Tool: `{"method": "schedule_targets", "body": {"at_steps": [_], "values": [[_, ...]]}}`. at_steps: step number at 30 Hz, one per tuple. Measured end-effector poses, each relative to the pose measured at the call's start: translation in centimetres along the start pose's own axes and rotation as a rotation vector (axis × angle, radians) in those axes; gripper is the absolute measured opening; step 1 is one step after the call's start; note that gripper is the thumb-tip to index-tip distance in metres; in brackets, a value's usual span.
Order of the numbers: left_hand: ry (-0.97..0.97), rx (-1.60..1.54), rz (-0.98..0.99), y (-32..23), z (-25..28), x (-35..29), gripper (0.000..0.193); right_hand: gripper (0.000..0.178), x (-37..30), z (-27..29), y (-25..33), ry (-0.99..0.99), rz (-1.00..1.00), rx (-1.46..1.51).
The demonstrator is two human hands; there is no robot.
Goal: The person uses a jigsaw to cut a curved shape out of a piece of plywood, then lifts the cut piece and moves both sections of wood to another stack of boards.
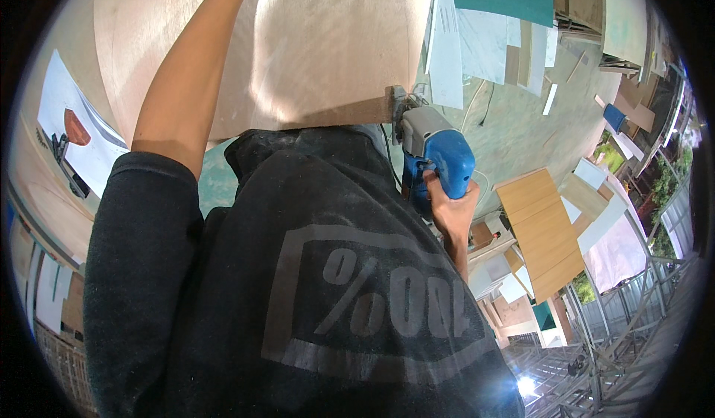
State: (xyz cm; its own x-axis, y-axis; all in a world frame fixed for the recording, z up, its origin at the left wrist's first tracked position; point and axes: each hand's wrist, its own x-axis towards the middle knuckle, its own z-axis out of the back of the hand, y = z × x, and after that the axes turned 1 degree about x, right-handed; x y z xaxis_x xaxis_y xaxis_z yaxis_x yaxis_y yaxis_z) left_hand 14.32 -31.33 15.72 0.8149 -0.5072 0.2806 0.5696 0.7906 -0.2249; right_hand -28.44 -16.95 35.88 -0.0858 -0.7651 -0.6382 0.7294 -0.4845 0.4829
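The bare right hand [453, 206], right of centre in the frame, is wrapped around the handle of a blue and grey electric jigsaw [451, 156], its thumb pressed on the blue body. The jigsaw's long axis slants from its metal foot [398, 113] at the upper left to its rounded blue rear at the lower right. The foot meets the lower right corner of a large, pale, flat wooden panel [335, 38] that fills the top centre, so the panel lies up and to the left of this hand, the nearer one to that corner. The panel's lower edge runs leftward from there, roughly crosswise. The left forearm [182, 83] reaches over the panel's left part; its hand passes beyond the top edge, so I cannot tell its grip.
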Motion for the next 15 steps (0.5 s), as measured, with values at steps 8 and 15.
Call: {"method": "schedule_targets", "body": {"at_steps": [8,15], "values": [[-0.006,0.007,-0.006,0.3,-0.4,0.0,0.057,0.013,0.1,0.1,-0.1,0.026,-0.002,-0.006],[0.010,-0.001,0.002,0.2,-0.3,0.1,0.057,0.013,0.3,0.2,0.2,0.031,0.014,0.003]]}}
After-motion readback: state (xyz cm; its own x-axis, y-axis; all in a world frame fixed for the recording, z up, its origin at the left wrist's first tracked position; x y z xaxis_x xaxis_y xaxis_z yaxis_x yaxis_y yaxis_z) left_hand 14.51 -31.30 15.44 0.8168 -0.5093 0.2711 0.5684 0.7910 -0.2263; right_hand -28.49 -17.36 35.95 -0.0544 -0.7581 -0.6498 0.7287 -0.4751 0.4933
